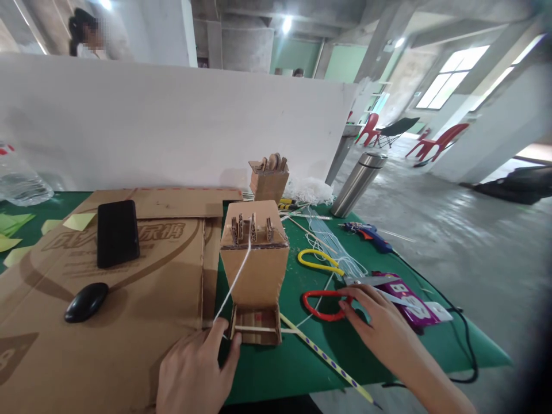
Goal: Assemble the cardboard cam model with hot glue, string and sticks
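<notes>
A cardboard box model (255, 276) stands at the centre, with upright cardboard tabs on top and an open tray (259, 340) at its base crossed by a thin stick. My left hand (200, 365) is closed at the tray's left side, its thumb and forefinger pinching a white string (235, 280) that runs up to the tabs. My right hand (379, 325) touches the red handle of the scissors (325, 305), fingertips on its right edge. The scissors lie spread, yellow handle farther back. A dotted pencil (330, 361) lies right of the tray.
Flat cardboard (159, 287) covers the left, bearing a phone (117, 233) and a mouse (86, 302). Behind are a smaller cardboard model (269, 181) and a steel flask (359, 184). A glue gun (373, 237) and purple packet (403, 299) lie right. A person (88, 37) is beyond the partition.
</notes>
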Available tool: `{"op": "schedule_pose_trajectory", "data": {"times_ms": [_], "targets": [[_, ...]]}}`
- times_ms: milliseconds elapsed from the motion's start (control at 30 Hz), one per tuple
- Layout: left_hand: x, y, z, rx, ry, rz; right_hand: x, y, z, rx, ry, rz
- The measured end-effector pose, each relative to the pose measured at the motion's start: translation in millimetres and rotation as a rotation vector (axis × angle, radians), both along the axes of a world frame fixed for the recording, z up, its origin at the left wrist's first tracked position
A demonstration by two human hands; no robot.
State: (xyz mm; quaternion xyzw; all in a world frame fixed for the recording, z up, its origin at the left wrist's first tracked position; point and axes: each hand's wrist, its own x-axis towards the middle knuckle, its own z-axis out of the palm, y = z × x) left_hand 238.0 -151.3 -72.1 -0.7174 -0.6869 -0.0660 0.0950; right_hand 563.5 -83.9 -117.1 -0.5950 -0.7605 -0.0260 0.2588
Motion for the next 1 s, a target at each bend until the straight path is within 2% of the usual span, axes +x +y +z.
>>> {"op": "schedule_pose_trajectory", "data": {"times_ms": [133, 267, 333, 433, 533, 633, 800, 1000], "targets": [[0.3, 0.3, 0.0, 0.0, -0.027, 0.013, 0.2, -3.2, -4.2, -0.04, 0.027, -0.002], [-0.1, 0.5, -0.4, 0.002, -0.011, -0.008, 3.0, 9.0, 9.3, -0.081, -0.001, -0.033], [-0.7, 0.5, -1.0, -0.004, -0.009, -0.018, 7.5, 29.8, 19.5, -0.109, -0.03, -0.055], [-2.0, 0.4, -2.3, -0.006, -0.027, -0.02, 12.6, 75.0, 32.1, -0.183, -0.098, -0.124], [-3.3, 0.2, -4.0, 0.007, -0.066, -0.029, 10.3, 118.3, 38.4, -0.301, -0.151, -0.172], [-4.5, 0.2, -5.7, 0.025, -0.089, -0.048, 2.6, 143.2, 41.9, -0.402, -0.161, -0.183], [-6.2, 0.4, -7.5, 0.03, -0.11, -0.06, -4.9, 147.3, 49.1, -0.486, -0.125, -0.175], [-6.2, -0.6, -6.3, 0.02, -0.132, -0.054, 13.8, 123.2, 61.8, -0.507, 0.04, -0.199]]}}
